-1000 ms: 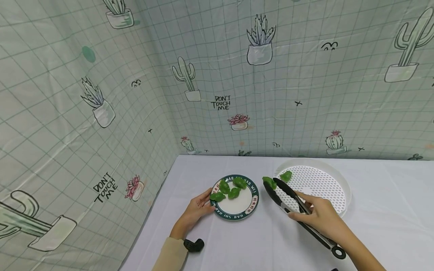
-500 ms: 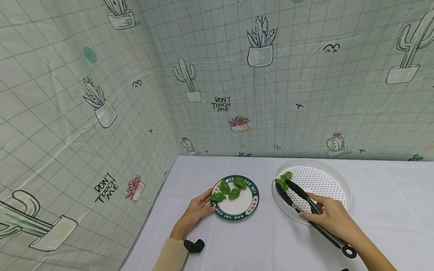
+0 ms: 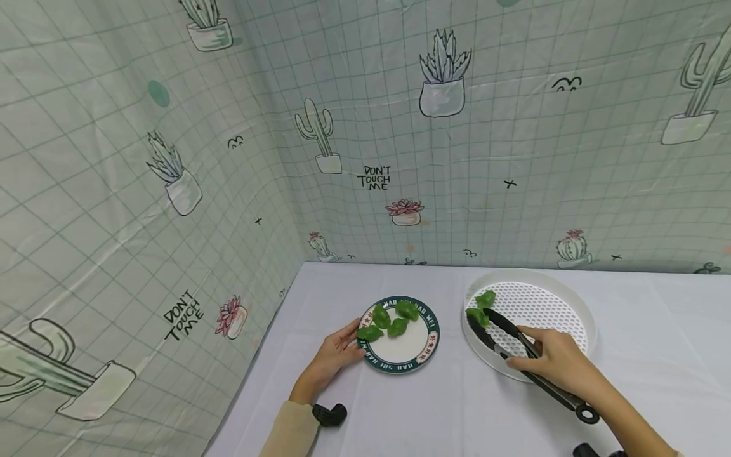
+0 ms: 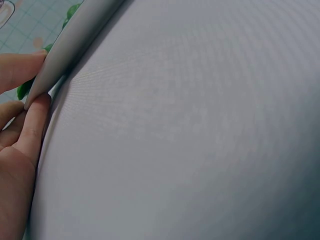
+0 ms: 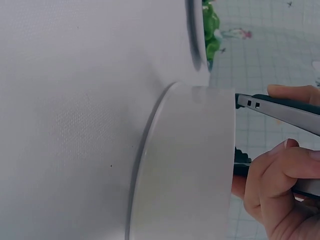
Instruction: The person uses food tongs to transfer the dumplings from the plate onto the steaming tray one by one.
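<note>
My left hand point(image 3: 334, 355) pinches the left rim of a small round plate point(image 3: 400, 365) with a dark green lettered border. In the left wrist view the thumb lies over the rim and a finger under it. Several glossy green leaf-like pieces point(image 3: 398, 327) lie on the plate. My right hand point(image 3: 556, 358) grips black and silver kitchen tongs point(image 3: 545, 384) partway along the arms. Their dark tips are at a green leaf-like piece point(image 3: 477, 317) over the left part of a round white tray point(image 3: 589, 317). Whether the tips still clamp it is unclear. Another green piece point(image 3: 486, 299) lies just behind it.
A white cloth point(image 3: 422, 419) covers the table. Patterned fabric with cactus drawings point(image 3: 440, 158) stands along the back and left edges. The white tray has a raised rim and a perforated base point(image 3: 542, 304). The plate stands apart, to the tray's left.
The tongs with the green piece have moved right, from the tray's left rim to over its left part, beside the other piece. The left hand stays at the plate.
</note>
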Demonstrator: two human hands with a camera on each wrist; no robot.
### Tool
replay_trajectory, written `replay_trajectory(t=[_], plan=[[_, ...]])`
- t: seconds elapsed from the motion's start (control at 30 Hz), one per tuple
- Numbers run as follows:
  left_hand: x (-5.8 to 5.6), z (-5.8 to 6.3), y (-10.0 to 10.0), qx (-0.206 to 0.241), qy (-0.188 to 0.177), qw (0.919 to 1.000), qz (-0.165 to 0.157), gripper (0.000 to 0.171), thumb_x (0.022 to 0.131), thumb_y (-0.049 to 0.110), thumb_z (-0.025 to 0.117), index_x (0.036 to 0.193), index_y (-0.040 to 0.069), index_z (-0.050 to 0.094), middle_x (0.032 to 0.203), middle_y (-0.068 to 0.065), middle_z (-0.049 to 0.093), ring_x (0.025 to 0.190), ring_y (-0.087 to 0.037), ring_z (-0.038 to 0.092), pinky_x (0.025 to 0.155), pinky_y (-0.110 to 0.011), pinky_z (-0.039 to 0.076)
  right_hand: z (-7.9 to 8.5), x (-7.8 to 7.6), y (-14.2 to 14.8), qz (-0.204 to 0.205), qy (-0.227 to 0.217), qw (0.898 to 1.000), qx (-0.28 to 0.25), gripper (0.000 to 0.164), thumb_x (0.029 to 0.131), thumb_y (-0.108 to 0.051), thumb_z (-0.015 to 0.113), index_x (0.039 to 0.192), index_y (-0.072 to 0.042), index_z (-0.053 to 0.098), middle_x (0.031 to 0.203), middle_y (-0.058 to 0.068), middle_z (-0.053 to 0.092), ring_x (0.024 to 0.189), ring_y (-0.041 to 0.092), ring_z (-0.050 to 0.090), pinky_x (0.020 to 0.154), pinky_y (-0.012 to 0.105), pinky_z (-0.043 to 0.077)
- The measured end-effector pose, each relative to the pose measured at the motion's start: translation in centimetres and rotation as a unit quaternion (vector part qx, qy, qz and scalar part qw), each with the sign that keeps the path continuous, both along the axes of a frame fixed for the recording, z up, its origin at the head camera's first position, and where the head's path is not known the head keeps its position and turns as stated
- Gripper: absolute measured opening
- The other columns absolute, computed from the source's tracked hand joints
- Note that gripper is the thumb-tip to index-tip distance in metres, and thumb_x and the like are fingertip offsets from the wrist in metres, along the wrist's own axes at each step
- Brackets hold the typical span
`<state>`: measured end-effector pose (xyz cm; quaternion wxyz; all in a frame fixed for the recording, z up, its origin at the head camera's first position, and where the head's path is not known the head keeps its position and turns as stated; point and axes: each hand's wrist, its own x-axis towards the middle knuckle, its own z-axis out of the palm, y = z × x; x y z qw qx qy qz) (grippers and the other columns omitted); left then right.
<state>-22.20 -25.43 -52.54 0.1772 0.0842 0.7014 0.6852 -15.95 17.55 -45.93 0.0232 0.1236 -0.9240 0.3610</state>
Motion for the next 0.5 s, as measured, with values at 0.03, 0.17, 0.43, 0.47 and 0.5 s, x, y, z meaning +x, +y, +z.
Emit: replay_trajectory(t=[0.03, 0.17, 0.43, 0.47, 0.5], plan=[[-0.01, -0.03, 0.04, -0.001, -0.001, 1.0, 0.0, 0.078, 0.089, -0.008, 0.067, 0.155, -0.004, 0.025, 0.161, -0.022, 0.023, 0.147, -0.032, 0.024, 0.112, -0.025, 0.036, -0.05, -0.08, 0.0, 0.001, -0.002, 1.0, 0.001, 0.072, 0.075, -0.027, 0.086, 0.122, 0.02, 0.059, 0.054, -0.006, 0.036, 0.049, 0.005, 0.025, 0.042, 0.021, 0.028], [0.05, 0.08, 0.13, -0.002, 0.0, 1.0, 0.001, 0.078, 0.09, -0.007, 0.067, 0.155, -0.004, 0.024, 0.161, -0.022, 0.022, 0.147, -0.033, 0.024, 0.112, -0.026, 0.036, -0.24, -0.35, 0.05, 0.004, -0.01, 1.0, 0.0, 0.073, 0.075, -0.027, 0.086, 0.121, 0.021, 0.058, 0.053, -0.006, 0.037, 0.047, 0.005, 0.027, 0.041, 0.02, 0.028], [0.08, 0.07, 0.22, -0.007, -0.001, 0.9999, 0.008, 0.078, 0.089, -0.007, 0.068, 0.155, -0.004, 0.026, 0.16, -0.021, 0.024, 0.147, -0.032, 0.024, 0.112, -0.025, 0.036, -0.39, -0.72, 0.31, 0.007, -0.015, 1.0, 0.007, 0.075, 0.075, -0.028, 0.086, 0.121, 0.023, 0.057, 0.052, -0.006, 0.038, 0.046, 0.005, 0.028, 0.039, 0.02, 0.028], [0.09, 0.06, 0.22, -0.006, -0.001, 0.9999, 0.009, 0.078, 0.089, -0.008, 0.068, 0.154, -0.005, 0.026, 0.16, -0.022, 0.024, 0.147, -0.033, 0.025, 0.112, -0.025, 0.036, -0.38, -0.75, 0.34, 0.007, -0.016, 1.0, 0.008, 0.076, 0.075, -0.028, 0.086, 0.121, 0.023, 0.056, 0.052, -0.006, 0.038, 0.046, 0.005, 0.028, 0.039, 0.02, 0.028], [0.1, 0.05, 0.21, -0.006, -0.001, 0.9999, 0.01, 0.078, 0.089, -0.008, 0.068, 0.154, -0.005, 0.025, 0.16, -0.022, 0.024, 0.147, -0.033, 0.025, 0.112, -0.025, 0.036, -0.36, -0.76, 0.38, 0.007, -0.018, 1.0, 0.008, 0.076, 0.075, -0.029, 0.086, 0.122, 0.023, 0.056, 0.052, -0.006, 0.039, 0.046, 0.005, 0.028, 0.039, 0.02, 0.029]])
